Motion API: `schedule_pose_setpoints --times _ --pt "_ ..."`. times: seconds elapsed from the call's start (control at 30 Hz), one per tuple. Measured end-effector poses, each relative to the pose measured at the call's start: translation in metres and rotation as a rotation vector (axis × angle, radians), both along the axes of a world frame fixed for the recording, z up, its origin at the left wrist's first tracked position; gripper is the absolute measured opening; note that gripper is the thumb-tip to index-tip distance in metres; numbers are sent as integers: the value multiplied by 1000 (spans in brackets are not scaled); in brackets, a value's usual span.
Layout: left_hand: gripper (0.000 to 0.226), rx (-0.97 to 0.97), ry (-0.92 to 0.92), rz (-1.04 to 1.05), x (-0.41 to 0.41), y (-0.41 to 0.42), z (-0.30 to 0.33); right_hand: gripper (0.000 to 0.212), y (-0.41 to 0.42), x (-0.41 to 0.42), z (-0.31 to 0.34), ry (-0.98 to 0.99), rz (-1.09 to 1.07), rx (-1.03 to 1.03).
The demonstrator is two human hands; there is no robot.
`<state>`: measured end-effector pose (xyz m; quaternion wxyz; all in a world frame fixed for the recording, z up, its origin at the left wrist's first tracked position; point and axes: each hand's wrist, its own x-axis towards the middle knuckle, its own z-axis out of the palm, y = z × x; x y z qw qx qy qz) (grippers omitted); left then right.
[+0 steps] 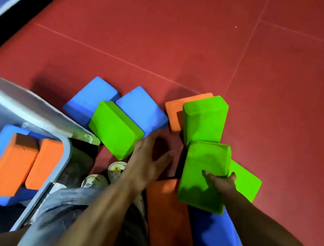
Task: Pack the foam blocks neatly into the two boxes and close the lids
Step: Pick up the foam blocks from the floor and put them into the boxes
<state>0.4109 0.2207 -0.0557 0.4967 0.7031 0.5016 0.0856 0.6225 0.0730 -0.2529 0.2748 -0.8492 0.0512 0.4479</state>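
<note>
Right hand (221, 182) pinches a green block (204, 173), lifted, likely bound for the grey box (64, 162) at left; left hand (146, 161), fingers spread, reaches toward another green block (115, 129).

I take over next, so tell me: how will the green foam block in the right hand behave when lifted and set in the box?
The green foam block probably weighs little: the right hand holds it by one edge alone. Its flat faces and square corners suggest it won't roll. The matte surface looks grippy, though foam may dent under a hard pinch.
</note>
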Motion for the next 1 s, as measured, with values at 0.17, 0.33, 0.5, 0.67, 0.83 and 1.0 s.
schedule_pose_setpoints --times 0.17,0.33,0.5,0.67,0.83,1.0 --pt "82 -30 56 -21 0 7 -2 105 9 -26 36 -151 45 -112" --pt "86 19 29 44 -6 21 14 101 20 -29 59 -186 165 5" --pt "90 146 76 61 -33 41 30 106 36 -48 97 -297 531 337" --pt "115 245 226 -91 -63 73 45 103 77 -60 146 -385 846 799" --pt "132 148 197 -189 -82 89 59 90 117 -78 161 -417 962 1031" --pt "118 192 193 -16 -87 75 46 88 132 -91 131 -547 893 992"
